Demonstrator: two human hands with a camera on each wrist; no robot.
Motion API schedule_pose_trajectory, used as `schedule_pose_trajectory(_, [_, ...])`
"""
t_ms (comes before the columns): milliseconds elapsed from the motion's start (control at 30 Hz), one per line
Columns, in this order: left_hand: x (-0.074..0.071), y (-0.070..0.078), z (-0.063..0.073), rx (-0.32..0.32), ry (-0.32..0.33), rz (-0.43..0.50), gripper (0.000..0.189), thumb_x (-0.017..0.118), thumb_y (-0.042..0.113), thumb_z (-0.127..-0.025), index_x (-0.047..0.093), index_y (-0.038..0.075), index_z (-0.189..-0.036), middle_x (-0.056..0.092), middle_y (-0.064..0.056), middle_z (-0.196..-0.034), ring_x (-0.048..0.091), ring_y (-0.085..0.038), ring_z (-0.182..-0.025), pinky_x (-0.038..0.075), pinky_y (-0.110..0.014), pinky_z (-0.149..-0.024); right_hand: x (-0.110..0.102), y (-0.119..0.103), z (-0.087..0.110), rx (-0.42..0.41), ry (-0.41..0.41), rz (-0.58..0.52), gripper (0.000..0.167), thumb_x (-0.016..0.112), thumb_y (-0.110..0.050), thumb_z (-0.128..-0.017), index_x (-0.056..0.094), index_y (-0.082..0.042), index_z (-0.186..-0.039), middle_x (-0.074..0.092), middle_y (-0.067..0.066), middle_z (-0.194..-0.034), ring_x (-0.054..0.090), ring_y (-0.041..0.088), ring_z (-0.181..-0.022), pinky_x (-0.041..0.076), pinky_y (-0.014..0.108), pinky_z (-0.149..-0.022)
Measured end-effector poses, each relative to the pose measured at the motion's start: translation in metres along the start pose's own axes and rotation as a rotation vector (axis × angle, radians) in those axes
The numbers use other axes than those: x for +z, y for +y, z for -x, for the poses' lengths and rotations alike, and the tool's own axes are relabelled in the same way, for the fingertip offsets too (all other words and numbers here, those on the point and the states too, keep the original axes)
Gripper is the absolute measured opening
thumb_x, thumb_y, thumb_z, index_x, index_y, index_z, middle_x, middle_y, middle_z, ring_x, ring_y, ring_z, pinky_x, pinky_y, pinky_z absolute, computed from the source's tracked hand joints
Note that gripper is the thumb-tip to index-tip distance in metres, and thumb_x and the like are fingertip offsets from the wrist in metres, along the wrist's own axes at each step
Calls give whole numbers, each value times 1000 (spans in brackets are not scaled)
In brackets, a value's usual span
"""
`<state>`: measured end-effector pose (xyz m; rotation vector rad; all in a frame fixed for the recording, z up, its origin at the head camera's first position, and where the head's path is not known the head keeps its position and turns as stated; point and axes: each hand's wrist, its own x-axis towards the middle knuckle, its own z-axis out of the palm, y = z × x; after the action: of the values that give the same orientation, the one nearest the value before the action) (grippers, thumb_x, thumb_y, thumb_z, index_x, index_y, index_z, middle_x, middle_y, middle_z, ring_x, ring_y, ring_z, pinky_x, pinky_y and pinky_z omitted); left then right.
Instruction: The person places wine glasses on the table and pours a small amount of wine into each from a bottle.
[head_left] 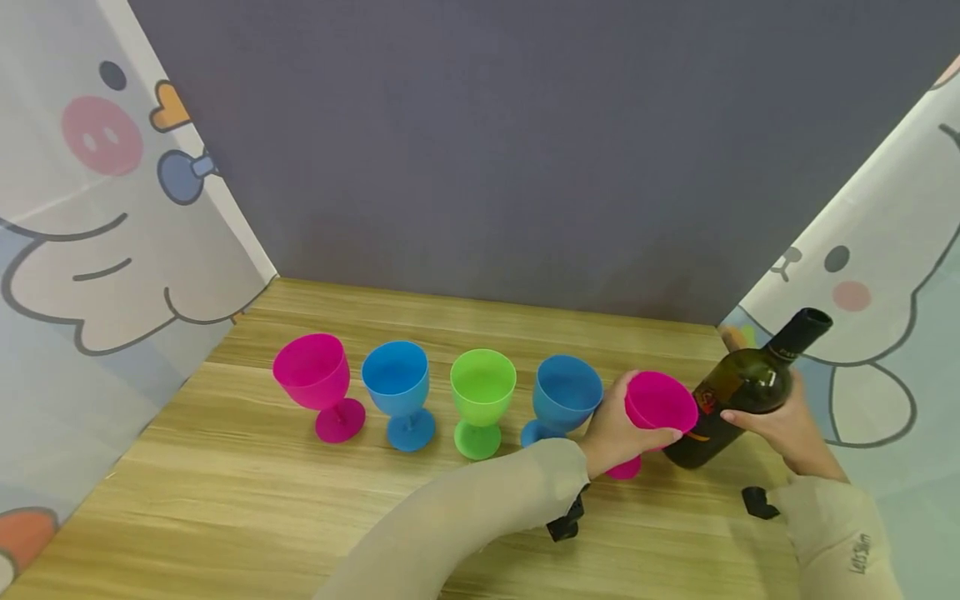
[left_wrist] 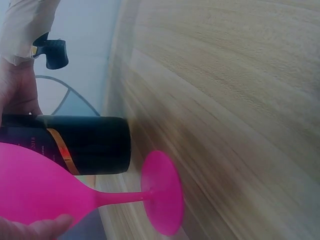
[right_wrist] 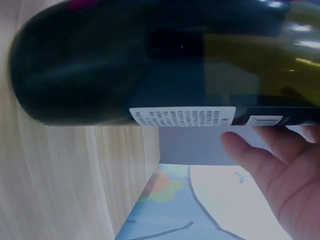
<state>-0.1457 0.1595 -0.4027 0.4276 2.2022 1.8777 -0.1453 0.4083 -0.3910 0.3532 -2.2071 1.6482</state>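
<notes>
In the head view my left hand grips the bowl of a pink plastic goblet at the right end of a row of goblets. The left wrist view shows its stem and round foot close to the tabletop; whether they touch I cannot tell. Right beside that goblet stands a dark green wine bottle, uncapped at the mouth. My right hand holds the bottle round its body, thumb in front; the other fingers are mostly hidden behind it. A white back label shows in the right wrist view.
Leftward along the wooden table stand a blue goblet, a green goblet, another blue goblet and a pink goblet. A grey panel closes the back; cartoon-printed sheets flank both sides.
</notes>
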Motion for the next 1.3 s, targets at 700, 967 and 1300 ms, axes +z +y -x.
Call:
schedule_pose_trajectory(700, [-3, -4, 0, 24, -41, 14, 76, 80, 24, -76, 39, 24, -140, 50, 14, -120, 48, 0, -101, 48, -21, -76, 8, 7, -1, -28, 40, -183, 76, 63, 33, -59, 53, -10, -121, 65, -5, -107, 59, 4, -97, 44, 12, -81])
schedule_pose_trajectory(967, [-2, -4, 0, 26, -31, 14, 75, 80, 24, -76, 40, 25, -139, 50, 15, -119, 48, 1, -100, 49, -20, -75, 10, 8, 1, -18, 64, -261, 82, 58, 34, -63, 44, -12, -130, 59, -4, -117, 56, 4, -104, 44, 11, -83])
schedule_pose_trajectory(1300, [-1, -7, -2, 19, -16, 12, 75, 81, 24, -75, 41, 28, -138, 50, 15, -118, 48, 0, -101, 49, -20, -73, 12, 12, 1, -12, 102, -243, 83, 60, 32, -63, 43, -15, -128, 58, -5, -115, 56, 3, -101, 44, 10, -82])
